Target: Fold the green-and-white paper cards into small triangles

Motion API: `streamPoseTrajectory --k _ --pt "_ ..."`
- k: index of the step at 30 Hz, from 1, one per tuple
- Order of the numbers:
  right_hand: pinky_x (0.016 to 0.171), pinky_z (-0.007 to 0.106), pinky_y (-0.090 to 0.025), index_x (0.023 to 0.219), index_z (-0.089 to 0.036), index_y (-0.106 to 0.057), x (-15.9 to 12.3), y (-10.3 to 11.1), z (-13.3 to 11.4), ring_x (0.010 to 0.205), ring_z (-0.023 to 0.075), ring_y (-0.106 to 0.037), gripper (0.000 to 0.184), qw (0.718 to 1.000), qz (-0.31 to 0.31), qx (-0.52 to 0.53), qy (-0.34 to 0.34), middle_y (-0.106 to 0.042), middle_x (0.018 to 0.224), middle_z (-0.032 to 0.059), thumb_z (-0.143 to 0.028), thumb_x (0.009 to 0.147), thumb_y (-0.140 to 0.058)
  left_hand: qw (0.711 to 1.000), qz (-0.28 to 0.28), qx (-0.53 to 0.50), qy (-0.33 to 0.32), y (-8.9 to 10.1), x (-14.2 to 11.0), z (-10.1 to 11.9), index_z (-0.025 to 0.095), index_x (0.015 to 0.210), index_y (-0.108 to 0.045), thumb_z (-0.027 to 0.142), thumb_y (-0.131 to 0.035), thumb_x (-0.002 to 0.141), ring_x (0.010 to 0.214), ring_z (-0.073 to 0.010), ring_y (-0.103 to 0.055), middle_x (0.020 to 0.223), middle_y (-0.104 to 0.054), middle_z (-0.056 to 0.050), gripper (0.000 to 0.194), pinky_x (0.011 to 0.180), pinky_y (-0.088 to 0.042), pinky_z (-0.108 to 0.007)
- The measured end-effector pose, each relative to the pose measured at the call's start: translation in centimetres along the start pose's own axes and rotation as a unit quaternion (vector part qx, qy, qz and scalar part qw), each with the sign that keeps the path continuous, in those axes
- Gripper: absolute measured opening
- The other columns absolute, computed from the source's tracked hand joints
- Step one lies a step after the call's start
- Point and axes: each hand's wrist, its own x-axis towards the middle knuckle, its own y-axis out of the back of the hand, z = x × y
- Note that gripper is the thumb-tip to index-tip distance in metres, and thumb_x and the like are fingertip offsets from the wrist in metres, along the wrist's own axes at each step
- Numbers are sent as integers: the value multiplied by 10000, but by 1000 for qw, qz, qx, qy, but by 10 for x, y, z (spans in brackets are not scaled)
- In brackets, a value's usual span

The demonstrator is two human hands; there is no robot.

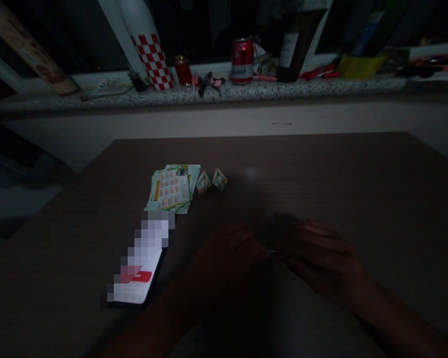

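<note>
Two bare hands meet in dim light low over the brown wood-grained table. Between their fingertips sits a small pale sliver of something thin; most of it is covered by the fingers, and from here I can't tell what it is. The left hand is curled with its knuckles up, pinching the sliver from one side. The right hand comes in from the other side, its fingers stretched together toward the same sliver and their tips close around its end, though the shadow hides exactly how they grip.

Beyond the left hand, toward the window, two small folded paper pieces with green and white print, one and another, stand near each other on the table. Just beside them, farther left, lies a loose stack of green-and-white printed paper cards, the top one showing a grid of orange figures. A dark-edged phone with a lit screen lies between that stack and the left forearm, its far end right by the stack's near edge.

Past the table, the speckled stone windowsill holds a white bottle with red checks, a red-and-silver drink can and a dark container with a pale label.
</note>
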Motion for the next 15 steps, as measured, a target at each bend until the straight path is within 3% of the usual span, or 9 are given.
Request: streamPoseTrajectory --k 9,15 --pt "645 357 -508 958 -171 -676 -3 0 -1 691 181 -643 215 1000 21 -10 13 -713 772 44 -52 778 -668 996 15 -9 86 -4 1 0 148 756 -592 304 -536 916 732 -136 -530 737 -594 -7 230 667 -408 -264" --pt "643 359 -517 967 -214 -670 -1 0 -3 669 180 -648 243 1000 29 -4 2 -707 748 28 -54 785 -655 997 5 -25 78 -2 -1 -2 153 798 -600 283 -528 922 769 -135 -534 771 -604 -7 194 702 -409 -259"
